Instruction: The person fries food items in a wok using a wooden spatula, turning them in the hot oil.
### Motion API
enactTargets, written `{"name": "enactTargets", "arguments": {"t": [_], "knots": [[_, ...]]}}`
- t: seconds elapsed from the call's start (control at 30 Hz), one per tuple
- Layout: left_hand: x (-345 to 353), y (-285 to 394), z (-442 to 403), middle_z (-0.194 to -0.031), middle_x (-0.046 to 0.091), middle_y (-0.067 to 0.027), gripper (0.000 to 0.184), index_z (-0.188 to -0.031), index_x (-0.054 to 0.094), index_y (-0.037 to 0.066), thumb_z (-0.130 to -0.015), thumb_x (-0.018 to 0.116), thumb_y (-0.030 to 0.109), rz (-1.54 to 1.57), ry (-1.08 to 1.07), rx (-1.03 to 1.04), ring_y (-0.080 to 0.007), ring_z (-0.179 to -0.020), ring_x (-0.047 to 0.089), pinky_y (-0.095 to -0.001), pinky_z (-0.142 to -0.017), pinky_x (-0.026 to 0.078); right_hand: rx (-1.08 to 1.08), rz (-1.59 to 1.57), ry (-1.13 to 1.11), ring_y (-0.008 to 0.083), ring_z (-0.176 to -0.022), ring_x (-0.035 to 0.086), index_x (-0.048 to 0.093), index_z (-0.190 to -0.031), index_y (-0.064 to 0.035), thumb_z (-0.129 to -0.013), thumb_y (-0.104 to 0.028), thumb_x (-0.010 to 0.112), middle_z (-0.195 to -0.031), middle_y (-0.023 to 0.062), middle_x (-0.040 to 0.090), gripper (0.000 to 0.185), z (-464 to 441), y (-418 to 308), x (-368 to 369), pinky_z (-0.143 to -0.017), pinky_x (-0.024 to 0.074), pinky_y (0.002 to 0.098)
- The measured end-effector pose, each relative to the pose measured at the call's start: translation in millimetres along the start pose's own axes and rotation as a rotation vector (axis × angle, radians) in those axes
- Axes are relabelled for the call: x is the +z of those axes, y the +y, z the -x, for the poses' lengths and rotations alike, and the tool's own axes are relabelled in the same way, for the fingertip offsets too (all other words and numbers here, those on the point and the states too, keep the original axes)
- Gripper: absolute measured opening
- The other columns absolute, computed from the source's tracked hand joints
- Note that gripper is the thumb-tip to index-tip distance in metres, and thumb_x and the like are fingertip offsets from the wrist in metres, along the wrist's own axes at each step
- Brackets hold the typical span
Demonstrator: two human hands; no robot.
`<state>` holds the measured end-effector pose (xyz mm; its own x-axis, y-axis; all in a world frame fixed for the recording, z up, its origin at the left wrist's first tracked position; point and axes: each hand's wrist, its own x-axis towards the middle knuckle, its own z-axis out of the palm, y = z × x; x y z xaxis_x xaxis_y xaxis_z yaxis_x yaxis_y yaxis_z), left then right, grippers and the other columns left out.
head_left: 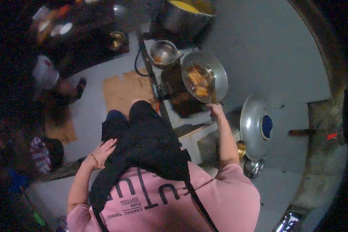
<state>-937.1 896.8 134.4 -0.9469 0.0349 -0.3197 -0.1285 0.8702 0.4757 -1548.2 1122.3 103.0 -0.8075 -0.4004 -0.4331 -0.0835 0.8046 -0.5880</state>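
Observation:
My right hand (pixel 215 110) is closed around the handle of a long cooking utensil (pixel 213 92) at the near rim of a wide metal wok (pixel 221 73). The utensil's kind cannot be made out, as its far end is lost in the wok. Golden-brown pieces of food (pixel 198 81) lie in dark, shiny liquid in the wok. Fingers stretched out, my left hand (pixel 103 153) rests flat on the black cloth (pixel 143 150) over my lap and holds nothing.
Left of the wok stands a small metal bowl (pixel 164 52). Beyond it is a big dark pot (pixel 181 21) with something yellow inside. A large metal lid (pixel 253 116) leans against the wall at right. Cardboard (pixel 123 91) lies on the floor; another person (pixel 48 75) is at left.

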Motion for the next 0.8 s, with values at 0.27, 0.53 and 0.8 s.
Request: {"name": "enactTargets", "arguments": {"t": [0.27, 0.53, 0.8], "knots": [[29, -23, -5, -0.141, 0.009, -0.0128, 0.105, -0.123, 0.031, 0.000, -0.031, 0.080, 0.016, 0.039, 0.010, 0.000, -0.0283, -0.130, 0.012, -0.0467, -0.102, 0.021, 0.025, -0.243, -0.126, 0.0115, -0.041, 0.044, 0.049, -0.074, -0.0055, -0.071, -0.013, 0.063, -0.055, 0.0015, 0.046, 0.016, 76, -30, 8, -0.038, 0.0360, 0.0271], [3, -15, -2, -0.141, 0.009, -0.0132, 0.107, -0.123, 0.030, 0.001, -0.030, 0.080, 0.017, 0.088, 0.007, 0.012, -0.0289, -0.130, 0.013, -0.0420, -0.104, 0.020, 0.001, -0.286, 0.010, 0.0100, -0.041, 0.043, 0.048, -0.084, -0.0050, -0.071, -0.014, 0.063, -0.060, 0.0016, 0.048, 0.022, 153, -69, 7, -0.039, 0.0366, 0.0252], [7, -14, -2, -0.141, 0.010, -0.0131, 0.110, -0.122, 0.031, 0.001, -0.025, 0.080, 0.019, 0.026, 0.008, 0.007, -0.0294, -0.130, 0.013, -0.0415, -0.104, 0.021, 0.213, -0.554, -0.168, 0.0082, -0.039, 0.038, 0.047, -0.081, -0.0064, -0.074, -0.015, 0.062, -0.057, 0.0010, 0.046, 0.019, 164, -65, -20, -0.036, 0.0312, 0.0236]]}}
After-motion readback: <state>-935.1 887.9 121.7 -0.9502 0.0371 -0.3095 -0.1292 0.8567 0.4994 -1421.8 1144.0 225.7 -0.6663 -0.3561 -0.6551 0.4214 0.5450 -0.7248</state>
